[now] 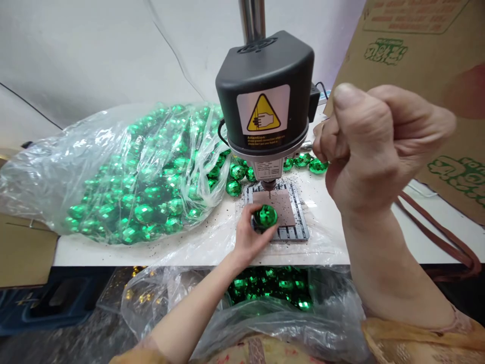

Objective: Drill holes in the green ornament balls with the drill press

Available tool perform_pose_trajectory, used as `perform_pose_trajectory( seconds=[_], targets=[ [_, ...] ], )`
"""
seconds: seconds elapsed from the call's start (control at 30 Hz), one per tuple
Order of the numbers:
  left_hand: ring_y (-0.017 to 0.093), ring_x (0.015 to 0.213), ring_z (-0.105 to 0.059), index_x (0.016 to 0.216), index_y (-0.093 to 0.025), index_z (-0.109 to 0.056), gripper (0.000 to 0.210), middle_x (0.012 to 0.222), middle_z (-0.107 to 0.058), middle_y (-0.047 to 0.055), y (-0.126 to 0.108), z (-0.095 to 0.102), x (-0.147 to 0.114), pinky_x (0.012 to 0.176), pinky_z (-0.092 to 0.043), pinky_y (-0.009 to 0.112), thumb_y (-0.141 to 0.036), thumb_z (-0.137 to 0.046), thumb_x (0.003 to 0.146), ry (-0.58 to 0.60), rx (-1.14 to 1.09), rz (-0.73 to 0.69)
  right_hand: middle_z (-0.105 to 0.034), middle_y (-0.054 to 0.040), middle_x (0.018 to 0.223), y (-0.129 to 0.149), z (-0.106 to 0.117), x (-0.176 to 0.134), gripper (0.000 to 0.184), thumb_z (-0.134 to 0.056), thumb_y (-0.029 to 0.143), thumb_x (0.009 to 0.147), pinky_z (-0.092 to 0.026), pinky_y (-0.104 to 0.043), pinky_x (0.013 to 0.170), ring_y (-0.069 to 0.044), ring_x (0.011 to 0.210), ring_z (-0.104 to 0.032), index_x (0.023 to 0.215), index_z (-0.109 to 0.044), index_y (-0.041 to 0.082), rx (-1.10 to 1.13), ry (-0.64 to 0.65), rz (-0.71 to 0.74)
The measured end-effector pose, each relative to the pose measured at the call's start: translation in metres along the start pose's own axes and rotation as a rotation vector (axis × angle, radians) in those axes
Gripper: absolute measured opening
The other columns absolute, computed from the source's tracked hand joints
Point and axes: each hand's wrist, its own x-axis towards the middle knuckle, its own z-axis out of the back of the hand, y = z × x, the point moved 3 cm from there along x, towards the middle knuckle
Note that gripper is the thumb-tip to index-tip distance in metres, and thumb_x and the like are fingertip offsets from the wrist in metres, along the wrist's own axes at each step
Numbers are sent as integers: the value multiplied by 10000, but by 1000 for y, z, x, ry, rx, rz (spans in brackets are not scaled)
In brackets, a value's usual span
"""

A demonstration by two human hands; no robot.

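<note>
Nearest the camera, the right hand (375, 136) is raised in a tight fist over the outer end of a silver lever (306, 147); any knob there is hidden by the fingers. Below the table edge, clear plastic (284, 321) lies around more green balls (269, 283). Beyond it, the left hand (252, 230) reaches in and pinches one green ball (267, 216) between thumb and fingers, the grip only as wide as the ball. Key relation: the ball sits at the fingertips, on the near side of the drill bit (270, 193) and just below it in view; contact cannot be told. The left hand is on it, the right well apart. Ball is roundish, no clear long axis; surface shiny, faceted, darker toward the fingers. Under it: brown board (286, 215) on a slotted metal base (302, 231), dark specks around. Above stands the black drill press head (265, 71). Farther back, left: large clear bag of green balls (132, 192); right: cardboard box (454, 86).
</note>
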Motion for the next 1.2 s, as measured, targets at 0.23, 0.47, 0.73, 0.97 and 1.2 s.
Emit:
perform_pose_trajectory(
  seconds=[0.23, 0.47, 0.73, 0.97, 1.2],
  targets=[
    [261, 944, -658, 1241, -172, -557, 676, 1071, -687, 138, -28, 32, -84, 802, -547, 390, -650, -726, 794, 408, 241, -470, -304, 60, 456, -4, 2, -1, 498, -637, 188, 852, -271, -293, 428, -63, 412, -372, 501, -285, 215, 30, -15, 39],
    [274, 1058, -623, 1270, -211, -566, 303, 1135, -633, 120, 25, 52, 14, 896, -535, 420, -248, -584, 970, 19, 551, -81, -305, 69, 453, -6, -1, -2, 466, -620, 168, 863, -284, -266, 425, -56, 407, -360, 521, -307, 209, 52, -52, 73],
    [276, 927, -636, 1096, -196, -625, 230, 1083, -589, 107, 76, 46, 66, 797, -539, 400, -193, -683, 873, 52, 606, 130, -317, 56, 433, -7, 3, -2, 501, -664, 236, 854, -288, -298, 405, -79, 398, -368, 498, -314, 201, 43, -22, 81],
    [180, 915, -648, 1170, -207, -595, 425, 1084, -650, 71, 64, 40, 58, 808, -533, 311, -398, -747, 821, -56, -110, 282, -287, 53, 464, -5, 2, -4, 481, -623, 199, 873, -236, -307, 450, -80, 421, -365, 528, -289, 203, 56, 0, 57],
    [191, 1002, -681, 1179, -193, -572, 583, 1119, -713, 88, 44, 1, 44, 901, -539, 330, -490, -835, 752, 77, -516, 402, -247, 49, 466, -7, 4, -4, 501, -665, 303, 862, -234, -324, 432, -94, 416, -334, 550, -283, 217, 39, 11, 86]
  ],
)
